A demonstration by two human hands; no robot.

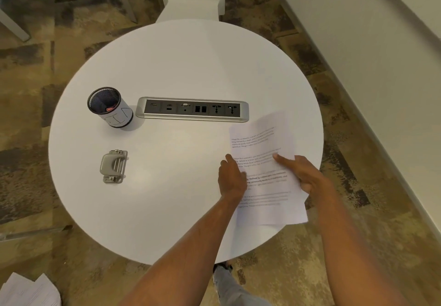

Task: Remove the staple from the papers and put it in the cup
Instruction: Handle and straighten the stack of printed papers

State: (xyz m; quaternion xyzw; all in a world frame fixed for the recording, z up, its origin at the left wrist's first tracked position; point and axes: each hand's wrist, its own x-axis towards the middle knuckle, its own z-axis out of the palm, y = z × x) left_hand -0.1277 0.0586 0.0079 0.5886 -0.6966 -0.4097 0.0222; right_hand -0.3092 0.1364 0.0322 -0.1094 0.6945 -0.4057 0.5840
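Two hands meet at the printed papers (265,167) on the right side of the round white table (167,66). The right hand (303,174) grips the sheets at their right edge, thumb stretched across the top of the page and the other fingers curled under it, so the stack looks lifted off the table at that side; its near corner hangs past the table's rim. The left hand (231,179) sits at the papers' left edge, knuckles up and fingers bent down onto the margin, but whether it pinches the sheets or only presses on them cannot be told. The staple itself is too small to make out, so where it sits in the papers cannot be told. Well apart from the papers, on the left half of the table, stands the cup (109,107), a black mesh holder with a white band around its wall and something small and red inside. Just right of it, and touching or nearly so, a silver socket strip (192,109) is set into the table's middle. Nearer the person and below the cup lies a grey metal staple remover (114,166), alone and touched by neither hand. A loose pile of sheets (28,291) lies on the patterned floor at the lower left.
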